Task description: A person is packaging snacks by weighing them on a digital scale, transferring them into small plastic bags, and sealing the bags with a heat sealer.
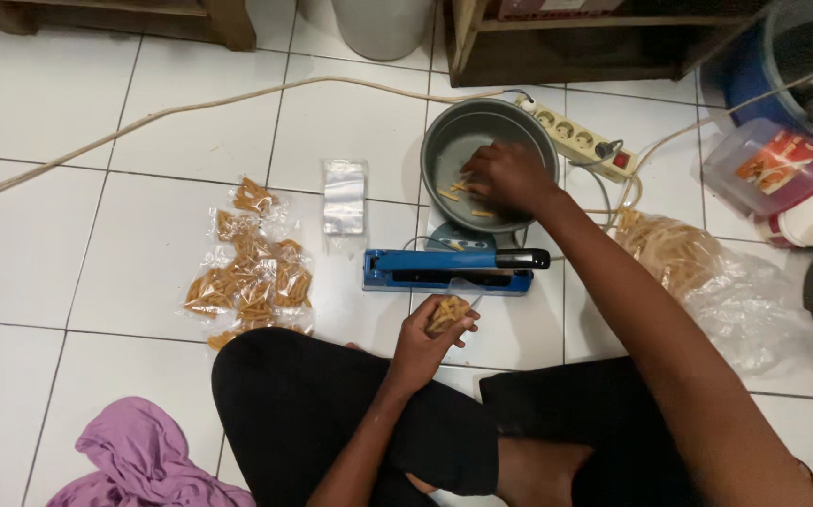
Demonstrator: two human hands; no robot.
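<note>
My left hand [430, 340] holds a small clear bag of orange-yellow snack sticks [448, 313] just in front of a blue bag sealer [444, 269] on the tiled floor. My right hand [507, 176] reaches into a grey metal bowl [442, 143] beyond the sealer, fingers down among a few loose snack sticks [452, 191]. Whether it pinches any sticks is hidden by the hand itself.
A pile of filled small bags [249, 272] lies to the left, with a stack of empty clear bags [344, 195] beside it. A large plastic bag of snack sticks [674, 249] sits at right. A power strip [583, 141], cord, plastic containers and purple cloth [139, 455] are around.
</note>
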